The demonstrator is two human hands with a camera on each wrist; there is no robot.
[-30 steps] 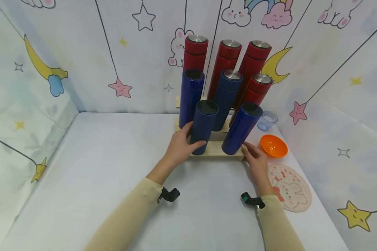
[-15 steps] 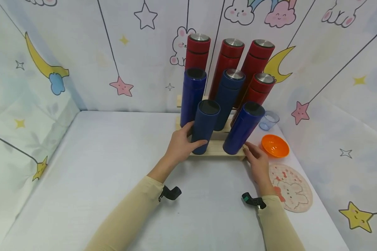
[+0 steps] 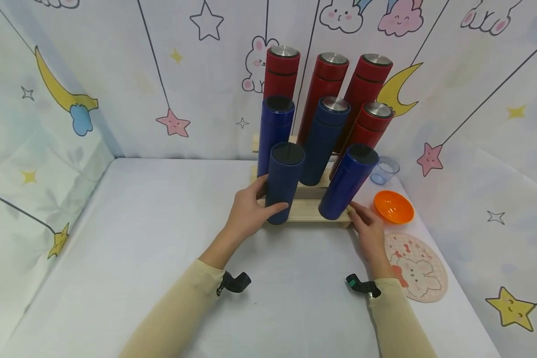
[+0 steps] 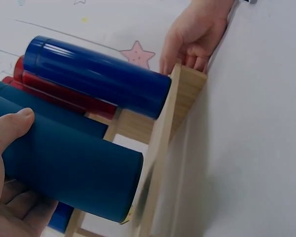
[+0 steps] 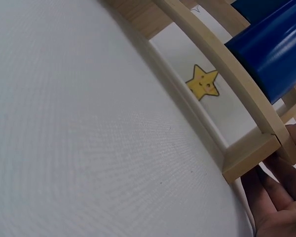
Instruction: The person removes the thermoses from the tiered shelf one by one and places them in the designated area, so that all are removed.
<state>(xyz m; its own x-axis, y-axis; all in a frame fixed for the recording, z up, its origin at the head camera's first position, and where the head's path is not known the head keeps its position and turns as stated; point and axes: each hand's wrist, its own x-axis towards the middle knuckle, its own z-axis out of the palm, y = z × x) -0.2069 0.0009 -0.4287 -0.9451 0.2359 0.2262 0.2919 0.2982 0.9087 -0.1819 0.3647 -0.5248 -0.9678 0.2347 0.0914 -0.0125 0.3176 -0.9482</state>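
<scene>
Left hand (image 3: pixel 246 215) wraps dark blue flask (image 3: pixel 283 182), thumb across front, fingers curled behind; flask lifted at front left of rack (image 3: pixel 311 211), its base just off front rail in left wrist view. Right hand (image 3: pixel 368 232) rests fingers against rack's front right corner, fingers fairly straight, holding nothing. Blue flask (image 3: pixel 347 181) stands tilted just beside it. Right: mat (image 3: pixel 418 268), orange bowl (image 3: pixel 394 207), clear cup (image 3: pixel 385 170). Behind: more blue, red flasks (image 3: pixel 322 84) in rows.
</scene>
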